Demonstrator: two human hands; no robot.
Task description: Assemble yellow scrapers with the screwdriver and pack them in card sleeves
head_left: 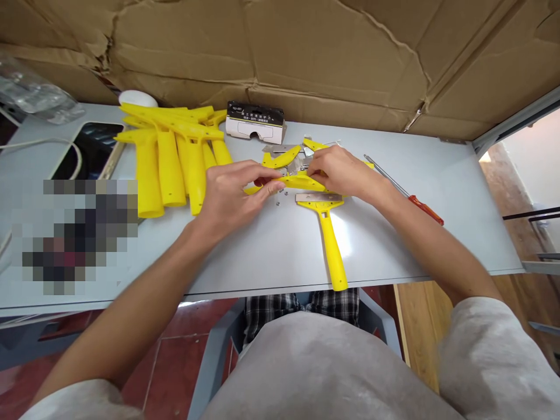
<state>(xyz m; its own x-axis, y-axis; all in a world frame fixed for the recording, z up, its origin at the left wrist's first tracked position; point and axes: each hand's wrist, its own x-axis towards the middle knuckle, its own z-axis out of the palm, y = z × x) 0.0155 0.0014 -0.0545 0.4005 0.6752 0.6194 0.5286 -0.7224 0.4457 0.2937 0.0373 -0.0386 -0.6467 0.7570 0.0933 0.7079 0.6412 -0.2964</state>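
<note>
My left hand (231, 195) is closed, thumb and forefinger at the left end of a curved yellow plastic piece (304, 183). My right hand (336, 169) is over small metal parts behind that piece, its fingers bent together; anything between them is hidden. Just in front lies a yellow scraper (332, 248) with a metal blade, its handle end by the table's front edge. Another curved yellow piece (284, 157) and a flat metal blade (280, 148) lie behind my hands. A few tiny screws or nuts (278, 203) are loose on the table beside my left thumb.
Several yellow handles (168, 163) are piled at the left, beside a dark phone-like device (87, 149). A black-and-white box (256, 122) stands at the back against cardboard (306, 64). An orange-handled screwdriver (424, 209) lies at the right. The far-left patch is pixelated.
</note>
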